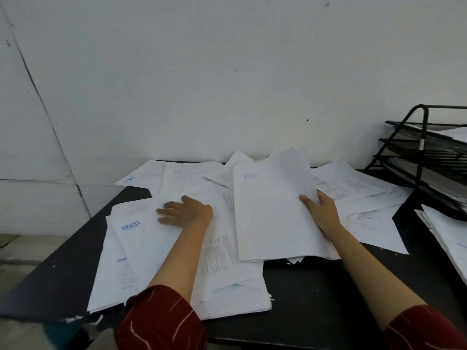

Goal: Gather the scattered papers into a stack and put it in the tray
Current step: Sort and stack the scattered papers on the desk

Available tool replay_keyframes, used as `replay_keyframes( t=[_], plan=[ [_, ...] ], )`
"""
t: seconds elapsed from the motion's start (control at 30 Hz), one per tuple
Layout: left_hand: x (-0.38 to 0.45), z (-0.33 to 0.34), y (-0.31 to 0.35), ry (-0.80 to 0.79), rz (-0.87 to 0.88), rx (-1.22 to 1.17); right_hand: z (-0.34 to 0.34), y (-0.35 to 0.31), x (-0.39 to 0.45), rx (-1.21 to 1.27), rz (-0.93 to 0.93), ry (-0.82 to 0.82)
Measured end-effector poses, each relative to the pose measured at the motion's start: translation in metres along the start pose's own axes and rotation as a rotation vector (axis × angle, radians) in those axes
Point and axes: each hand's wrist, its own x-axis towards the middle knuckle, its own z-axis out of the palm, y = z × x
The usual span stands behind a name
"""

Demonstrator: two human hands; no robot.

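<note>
Both hands are apart: right hand [321,210] grips a gathered stack [273,210] by its right edge; left hand [185,210] rests flat on scattered papers [141,251]. Dark worktop [316,294] carries all; black 3-tier tray [429,157] stands far right.

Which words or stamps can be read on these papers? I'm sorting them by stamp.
"LUNAS": blue stamp, upside down to the camera, on the white sheet left of the left hand.
Blue stamps on the far-left sheet and the held white stack: blurred.
All printed black text: too small to read.
</note>
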Motion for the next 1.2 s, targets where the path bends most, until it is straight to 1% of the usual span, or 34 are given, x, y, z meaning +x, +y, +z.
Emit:
replay_keyframes(
  t=[0.03,0.1,0.2,0.27,0.3,0.37,0.47,0.5,0.57,0.63,0.73,0.83,0.9,0.93,1.03,1.07,1.2],
  plan=[
    [0.002,-0.003,-0.006,-0.034,-0.032,0.014,0.001,0.002,0.000,-0.012,0.004,-0.003],
    [0.006,-0.001,-0.015,-0.044,-0.012,0.049,0.004,0.004,-0.001,-0.035,0.003,-0.003],
    [0.005,0.003,-0.014,0.018,0.129,0.141,0.005,0.004,-0.001,-0.049,0.003,0.006],
    [0.002,0.004,-0.010,0.055,0.247,0.134,0.003,0.005,-0.001,-0.052,0.008,0.014],
    [0.002,0.004,-0.008,0.063,0.280,0.112,0.002,0.006,-0.001,-0.053,0.009,0.019],
    [0.003,0.001,-0.008,0.067,0.246,0.103,0.000,0.008,-0.001,-0.053,0.012,0.017],
    [0.002,-0.007,-0.015,0.049,0.062,0.118,-0.001,0.009,0.000,-0.064,0.012,0.001],
    [0.002,-0.008,-0.017,0.058,0.024,0.101,-0.001,0.009,-0.001,-0.067,0.010,0.000],
    [0.002,-0.010,-0.021,0.096,0.011,0.010,-0.001,0.010,-0.001,-0.070,-0.003,0.004],
    [0.002,-0.010,-0.022,0.104,0.039,-0.180,0.000,0.011,-0.001,-0.066,-0.016,0.019],
    [-0.002,-0.010,-0.022,0.085,0.179,-0.449,0.001,0.012,-0.003,-0.050,-0.028,0.032],
    [-0.003,-0.013,-0.027,0.114,0.256,-0.543,0.000,0.014,-0.003,-0.055,-0.034,0.046],
    [-0.001,-0.016,-0.036,0.144,0.271,-0.491,0.001,0.012,-0.003,-0.063,-0.039,0.038],
    [0.000,-0.018,-0.040,0.164,0.260,-0.420,0.002,0.011,-0.002,-0.061,-0.038,0.031],
    [0.004,-0.027,-0.056,0.187,0.110,-0.080,0.008,0.004,-0.003,-0.065,-0.038,-0.009],
    [0.005,-0.031,-0.060,0.168,0.043,-0.023,0.010,0.001,-0.003,-0.066,-0.043,-0.020],
    [0.008,-0.043,-0.070,0.059,-0.157,0.014,0.029,-0.014,-0.009,-0.068,-0.074,-0.074]
  ],
)
